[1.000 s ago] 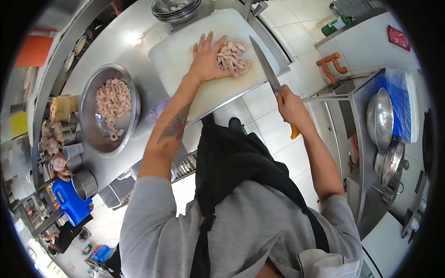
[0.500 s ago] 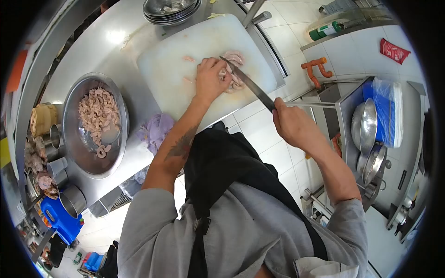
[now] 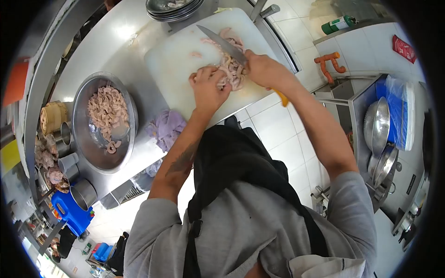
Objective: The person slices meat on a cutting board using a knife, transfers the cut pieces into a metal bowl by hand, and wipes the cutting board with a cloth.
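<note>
On the white cutting board (image 3: 169, 62) lies a pile of pale, raw meat strips (image 3: 235, 76). My left hand (image 3: 208, 88) is closed, its curled fingers pressing on the near left side of the strips. My right hand (image 3: 264, 70) grips a long knife (image 3: 221, 43) with a yellow handle end showing below the wrist. The blade points to the far left across the upper part of the pile. My right fingers partly hide the handle and some of the meat.
Left of the board stands a large metal bowl (image 3: 85, 155) with cut meat pieces (image 3: 109, 109). A purple cloth (image 3: 168, 129) lies between bowl and board. Stacked metal bowls (image 3: 174, 14) sit behind the board. To the right is a shelf with metal bowls (image 3: 380, 121).
My right hand has moved up and left, bringing the knife from the board's near right edge over the meat. The strips now lie more spread out beside my left hand.
</note>
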Available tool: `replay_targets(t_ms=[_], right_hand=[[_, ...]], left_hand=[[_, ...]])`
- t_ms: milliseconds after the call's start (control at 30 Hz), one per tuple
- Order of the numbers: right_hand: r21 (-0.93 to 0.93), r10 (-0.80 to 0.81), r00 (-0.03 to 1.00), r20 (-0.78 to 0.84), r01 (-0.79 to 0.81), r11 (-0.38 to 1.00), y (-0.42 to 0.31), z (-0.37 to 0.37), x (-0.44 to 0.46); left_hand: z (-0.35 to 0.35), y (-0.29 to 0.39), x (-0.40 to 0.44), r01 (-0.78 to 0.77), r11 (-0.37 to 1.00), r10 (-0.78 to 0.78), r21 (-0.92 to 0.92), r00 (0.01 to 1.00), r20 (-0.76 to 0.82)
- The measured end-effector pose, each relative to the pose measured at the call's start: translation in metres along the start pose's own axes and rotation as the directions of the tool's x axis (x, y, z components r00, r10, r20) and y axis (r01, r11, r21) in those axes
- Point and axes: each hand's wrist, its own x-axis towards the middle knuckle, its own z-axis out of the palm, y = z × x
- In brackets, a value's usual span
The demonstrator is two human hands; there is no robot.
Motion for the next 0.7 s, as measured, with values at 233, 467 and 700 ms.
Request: replay_targets(t_ms=[233,467,700], right_hand=[[-0.220,-0.171,0.949,-0.264,0.114,0.969,0.052,0.033,-0.084],[-0.172,-0.025,1.000,-0.015,0.022,0.985,0.063,0.052,-0.129],[-0.090,-0.184,0.959,-0.216,0.168,0.982,0.053,0.112,0.000]], left_hand=[[-0.012,0.009,0.016,0.064,0.997,-0.061,0.032,0.996,-0.071],[0.016,-0.009,0.001,-0.023,0.999,0.026,-0.033,0.995,0.101],[0.010,-0.005,-0.007,-0.058,0.998,0.058,0.001,0.996,0.070]])
